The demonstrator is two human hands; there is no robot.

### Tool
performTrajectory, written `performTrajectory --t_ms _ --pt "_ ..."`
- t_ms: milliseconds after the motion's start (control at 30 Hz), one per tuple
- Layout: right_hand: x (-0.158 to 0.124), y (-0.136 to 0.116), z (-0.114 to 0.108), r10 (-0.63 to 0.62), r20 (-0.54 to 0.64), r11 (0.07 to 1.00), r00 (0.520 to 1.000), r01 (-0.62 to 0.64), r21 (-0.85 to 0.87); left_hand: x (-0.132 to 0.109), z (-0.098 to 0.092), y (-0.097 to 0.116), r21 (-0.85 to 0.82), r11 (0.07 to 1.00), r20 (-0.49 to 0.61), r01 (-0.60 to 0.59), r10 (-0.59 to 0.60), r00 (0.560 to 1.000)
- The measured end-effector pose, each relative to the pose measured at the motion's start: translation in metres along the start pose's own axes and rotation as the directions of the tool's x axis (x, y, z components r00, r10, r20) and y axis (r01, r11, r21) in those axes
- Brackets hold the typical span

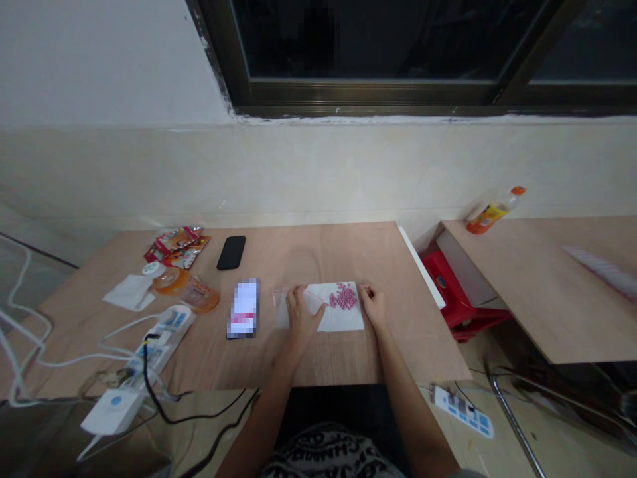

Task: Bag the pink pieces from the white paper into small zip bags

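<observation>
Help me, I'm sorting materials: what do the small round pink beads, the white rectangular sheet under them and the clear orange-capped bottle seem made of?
Pink beads: possibly shiny plastic, given faint highlights, but too small to confirm.
White sheet: probably matte paper; thin, no glare.
Orange-capped bottle: likely glossy plastic; its upper wall is see-through.

Ahead of me, a wide window in a brown metal frame shows only dark glass. White paint meets glossy cream wall cladding beneath. Two wood-topped tables, a nearer one and one off right, flank a red plastic stool. The pale floor gleams faintly in muted light.
</observation>
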State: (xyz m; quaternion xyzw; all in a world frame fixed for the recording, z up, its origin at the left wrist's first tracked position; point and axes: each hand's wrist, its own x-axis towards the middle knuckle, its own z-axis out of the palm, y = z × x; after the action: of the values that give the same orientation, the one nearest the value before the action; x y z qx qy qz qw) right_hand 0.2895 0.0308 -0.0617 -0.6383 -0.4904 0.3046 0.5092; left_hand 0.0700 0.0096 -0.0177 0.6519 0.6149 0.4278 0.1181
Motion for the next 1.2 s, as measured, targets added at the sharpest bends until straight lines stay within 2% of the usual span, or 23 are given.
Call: performTrajectory --t_ms 167,367,567,800,933,1200 --pt "0.000 -0.003 0.000 -0.005 -0.001 1.000 1.000 0.005 -0.004 -0.017 0.027 0.001 -0.159 0.986 0.057 -0.057 0.066 0.996" --pt "0.001 0.000 0.001 0.006 0.002 0.999 1.000 -0.006 -0.031 -0.029 0.043 -0.012 -0.235 0.972 0.116 0.004 0.024 0.993" --pt "0.008 0.008 0.003 0.002 0.041 0.999 0.999 -0.001 -0.046 -0.030 0.042 -0.014 -0.276 0.961 0.120 0.034 -0.001 0.993" --pt "0.027 0.009 0.005 -0.092 0.230 0.943 0.969 0.159 -0.293 -0.028 0.038 -0.011 -0.268 0.963 0.144 -0.002 0.042 0.989" --pt "0.034 0.008 0.008 -0.085 0.252 0.897 0.964 0.185 -0.402 -0.028 0.039 -0.012 -0.240 0.971 0.149 -0.025 0.062 0.987" --pt "0.036 0.004 0.010 -0.109 0.299 0.889 0.948 0.227 -0.397 -0.029 0.041 -0.013 -0.237 0.970 0.173 -0.053 0.096 0.980"
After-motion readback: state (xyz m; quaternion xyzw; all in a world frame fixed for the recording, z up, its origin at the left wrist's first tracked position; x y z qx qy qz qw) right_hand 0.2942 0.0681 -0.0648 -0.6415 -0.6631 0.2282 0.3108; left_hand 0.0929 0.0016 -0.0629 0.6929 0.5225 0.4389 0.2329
